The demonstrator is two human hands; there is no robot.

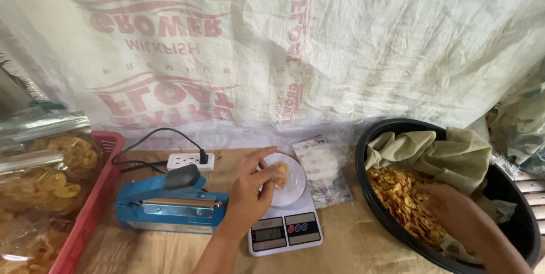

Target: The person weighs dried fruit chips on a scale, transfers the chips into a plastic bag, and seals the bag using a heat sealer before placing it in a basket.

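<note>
The digital kitchen scale [285, 224] serves as the landmark; it stands on the worktop [352, 245], which is covered with brown paper.

**Step in hand.** Judged from the frame, this is portioning by weight. The left hand [250, 192] reaches over the scale, fingers pinched together on a few yellow chips [281, 173] at the small clear container [288, 180] resting on the scale's platform. The right hand [460, 217] is to the right of the scale, down among the fried chips [400, 194] inside the large black basin [511, 223]; whether its fingers are closed on any chips cannot be told. A khaki cloth [448, 152] lines the basin's far side.

**Next move, requirements.** Adding chips calls for small quantities, released into the container without pressing on the platform, and for a check of the scale's display.

**Surroundings.**
- Immediately left of the scale: a blue impulse sealer [170, 203].
- Behind the sealer: a white power strip [190, 161] with a black plug and cable.
- Behind and right of the scale: a stack of clear bags [325, 175].
- Far left of the scale: a red crate [91, 206] holding filled chip bags [48, 177].
- Behind everything: a wall of white woven sacking [340, 41] with faded red print.
</note>
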